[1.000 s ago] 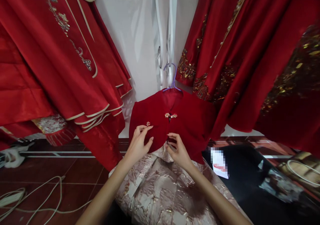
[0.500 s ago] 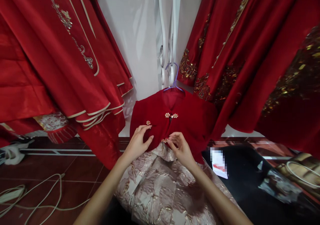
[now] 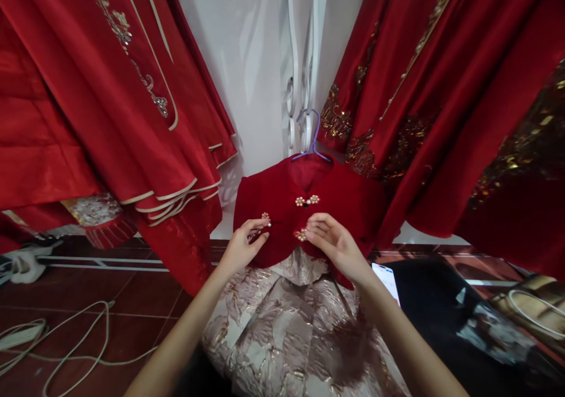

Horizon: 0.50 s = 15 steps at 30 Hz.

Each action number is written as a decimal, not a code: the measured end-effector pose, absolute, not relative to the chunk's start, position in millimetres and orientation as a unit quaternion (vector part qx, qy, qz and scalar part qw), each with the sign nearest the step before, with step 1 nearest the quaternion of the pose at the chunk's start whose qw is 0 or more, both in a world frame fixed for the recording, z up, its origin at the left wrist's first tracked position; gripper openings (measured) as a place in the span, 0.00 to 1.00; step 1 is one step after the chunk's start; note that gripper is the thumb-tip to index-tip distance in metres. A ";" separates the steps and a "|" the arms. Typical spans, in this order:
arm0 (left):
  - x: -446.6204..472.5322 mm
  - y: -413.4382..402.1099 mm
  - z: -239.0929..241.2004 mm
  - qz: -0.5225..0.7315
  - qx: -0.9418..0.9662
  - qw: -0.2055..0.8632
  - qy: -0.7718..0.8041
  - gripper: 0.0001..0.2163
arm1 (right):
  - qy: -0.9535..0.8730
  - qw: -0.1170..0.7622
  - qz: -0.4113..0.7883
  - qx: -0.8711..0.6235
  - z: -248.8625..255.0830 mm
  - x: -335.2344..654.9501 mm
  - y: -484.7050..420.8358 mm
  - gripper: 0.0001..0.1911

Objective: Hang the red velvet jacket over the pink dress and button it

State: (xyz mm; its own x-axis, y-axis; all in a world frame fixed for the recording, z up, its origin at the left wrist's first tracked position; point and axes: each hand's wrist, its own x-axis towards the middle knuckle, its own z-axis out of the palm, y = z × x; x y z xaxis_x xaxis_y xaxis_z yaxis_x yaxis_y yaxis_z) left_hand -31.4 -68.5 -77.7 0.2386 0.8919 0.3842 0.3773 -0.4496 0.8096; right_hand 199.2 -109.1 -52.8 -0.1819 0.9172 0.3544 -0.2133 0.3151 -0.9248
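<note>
A small red velvet jacket [image 3: 282,209] hangs on a purple hanger [image 3: 311,141] in front of me, over a pink and gold brocade skirt [image 3: 286,332]. A pearl clasp [image 3: 307,200] at its neck is fastened. My left hand [image 3: 242,245] pinches the jacket's left front edge, fingertips beside a pearl button [image 3: 265,216]. My right hand [image 3: 333,241] pinches the right front edge, fingertips on a second pearl button [image 3: 302,234]. Both hands are closed on the cloth.
Long red embroidered gowns hang at the left [image 3: 101,109] and the right [image 3: 441,109]. A white wall [image 3: 247,62] stands behind. White cables [image 3: 66,338] trail over the dark red tiled floor. A phone [image 3: 386,276] lies on black cloth [image 3: 463,320] at the right.
My right hand has risen from the jacket's lower hem to the pearl button and drawn the right front edge up and inward. The left hand has shifted slightly, staying by its button.
</note>
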 end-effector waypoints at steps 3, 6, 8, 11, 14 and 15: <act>-30.0 -71.8 -77.8 0.414 0.762 0.228 0.442 0.15 | -0.636 0.545 0.450 -0.310 -61.8 175.3 -87.7 0.10; -27.5 -76.4 -78.0 0.385 0.782 0.172 0.459 0.16 | -0.675 0.539 0.350 -0.362 -80.1 154.8 -67.0 0.07; -25.0 -78.4 -78.9 0.375 0.790 0.135 0.466 0.17 | -0.689 0.537 0.294 -0.389 -90.7 147.0 -58.5 0.07; -21.4 -77.4 -80.6 0.368 0.796 0.098 0.470 0.18 | -0.690 0.537 0.257 -0.412 -99.3 142.0 -53.2 0.09; -20.0 -72.1 -81.3 0.370 0.789 0.108 0.479 0.17 | -0.683 0.544 0.250 -0.420 -101.3 140.1 -52.1 0.10; -20.3 -69.9 -81.5 0.376 0.784 0.115 0.480 0.17 | -0.680 0.547 0.249 -0.421 -101.3 139.5 -51.9 0.09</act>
